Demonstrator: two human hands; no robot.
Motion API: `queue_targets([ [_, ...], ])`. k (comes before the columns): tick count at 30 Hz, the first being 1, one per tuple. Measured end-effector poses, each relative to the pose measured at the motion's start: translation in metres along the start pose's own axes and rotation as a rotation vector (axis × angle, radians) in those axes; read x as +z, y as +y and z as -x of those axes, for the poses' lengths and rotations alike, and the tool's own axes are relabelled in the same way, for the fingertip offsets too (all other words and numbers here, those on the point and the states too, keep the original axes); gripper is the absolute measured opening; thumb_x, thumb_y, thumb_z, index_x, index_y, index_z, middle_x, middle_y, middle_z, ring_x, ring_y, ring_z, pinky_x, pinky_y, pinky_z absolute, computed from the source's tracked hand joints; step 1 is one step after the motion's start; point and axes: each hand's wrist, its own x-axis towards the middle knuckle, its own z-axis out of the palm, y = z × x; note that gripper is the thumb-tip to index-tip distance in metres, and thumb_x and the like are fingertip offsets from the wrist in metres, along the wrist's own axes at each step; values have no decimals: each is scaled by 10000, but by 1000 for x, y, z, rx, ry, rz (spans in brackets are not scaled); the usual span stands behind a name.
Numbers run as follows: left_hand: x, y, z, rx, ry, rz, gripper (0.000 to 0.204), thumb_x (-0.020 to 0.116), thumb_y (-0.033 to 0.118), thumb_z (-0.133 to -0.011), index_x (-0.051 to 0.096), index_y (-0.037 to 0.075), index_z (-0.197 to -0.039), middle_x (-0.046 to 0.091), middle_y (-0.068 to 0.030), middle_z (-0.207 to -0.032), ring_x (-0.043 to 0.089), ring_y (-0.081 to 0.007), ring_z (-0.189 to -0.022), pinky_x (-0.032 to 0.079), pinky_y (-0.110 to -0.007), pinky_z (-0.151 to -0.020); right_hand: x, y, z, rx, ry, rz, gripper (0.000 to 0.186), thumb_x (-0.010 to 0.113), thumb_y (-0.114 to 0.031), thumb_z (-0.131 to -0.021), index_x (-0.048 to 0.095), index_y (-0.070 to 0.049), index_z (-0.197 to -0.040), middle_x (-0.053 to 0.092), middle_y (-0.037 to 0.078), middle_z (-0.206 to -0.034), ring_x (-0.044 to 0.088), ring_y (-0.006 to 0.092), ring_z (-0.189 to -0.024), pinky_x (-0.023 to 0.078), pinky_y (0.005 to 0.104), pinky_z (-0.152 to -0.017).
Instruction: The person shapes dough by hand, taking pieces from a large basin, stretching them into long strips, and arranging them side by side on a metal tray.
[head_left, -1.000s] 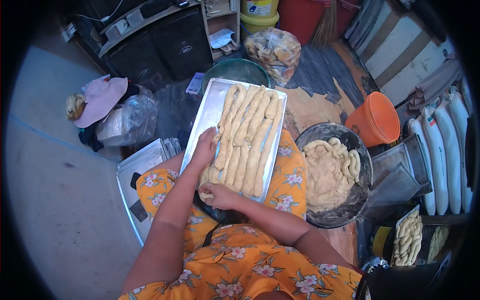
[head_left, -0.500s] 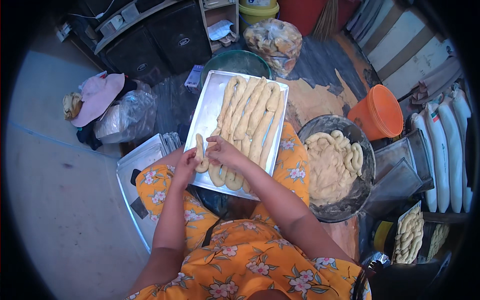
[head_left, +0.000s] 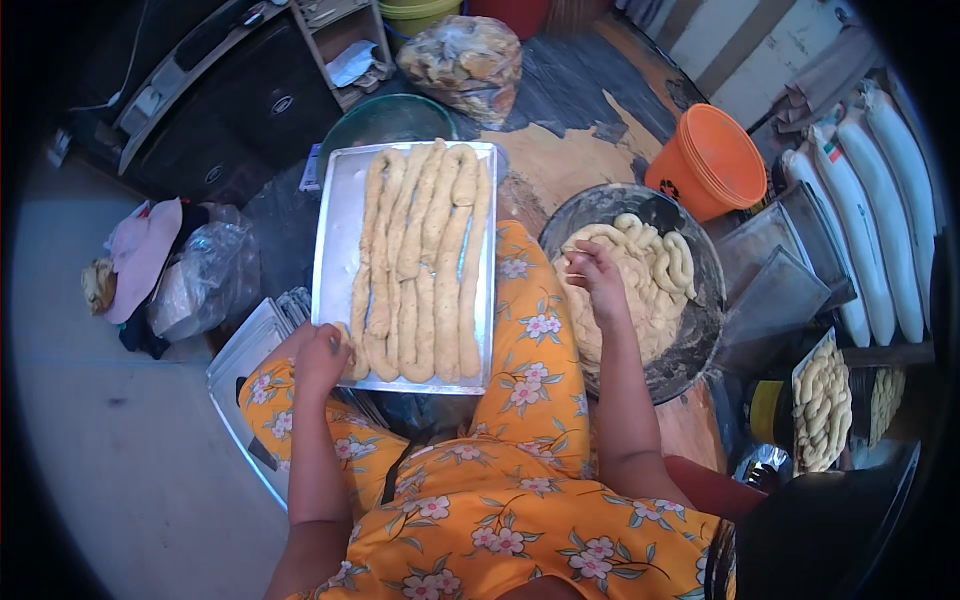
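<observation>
A silver baking tray [head_left: 335, 240] rests across my lap, bearing several long, pale dough strips [head_left: 425, 300] laid side by side. At its lower left corner my left hand [head_left: 322, 358] is closed, with a bit of dough showing at the fingertips; the thumb side is partly hidden. My right hand [head_left: 600, 283] is over the dark round basin [head_left: 712, 335] to the right, fingers bent but apart, with nothing visible in them. Under and beside it lies a large mass of soft dough [head_left: 645, 315], with several thick dough ropes [head_left: 672, 262] coiled on its far right part.
Orange buckets [head_left: 715, 160] stand beyond the basin. Stacked metal trays [head_left: 240, 370] lie left of my lap; dark pans [head_left: 775, 280] and a tray of shaped dough [head_left: 822, 410] are at right. A green tub [head_left: 390, 120] and a filled plastic bag [head_left: 465, 65] sit beyond the tray.
My right hand has left the tray and moved right over the basin. My left hand has shifted to the tray's lower left corner. The view has turned to the right.
</observation>
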Motion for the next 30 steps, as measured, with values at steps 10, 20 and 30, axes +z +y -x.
queue_targets([
  [10,67,267,-4,991,-55,112,432,679,258,-809,571,50,-1172,424,-201,-1364,442,-384,-1234,366,-437,-1018,-113,284,65,125,410,1698,531,544,-265,-829,450,-109,-1327,454,175,-1333,414,341,-1251,339,506,-1014],
  [20,209,322,-10,1137,-392,-388,349,636,283,-813,593,55,-1074,543,-148,-1188,559,-337,-1059,433,-433,-893,-183,221,85,140,-8,1453,329,634,-171,-733,606,-176,-1062,624,47,-1032,584,263,-979,420,444,-842],
  [30,205,317,-19,1011,-330,11,318,612,280,-825,609,62,-1057,613,-120,-1037,603,-313,-962,479,-417,-847,-247,177,54,232,378,468,289,683,-159,-788,602,-23,-1030,580,24,-794,567,137,-680,486,268,-625],
])
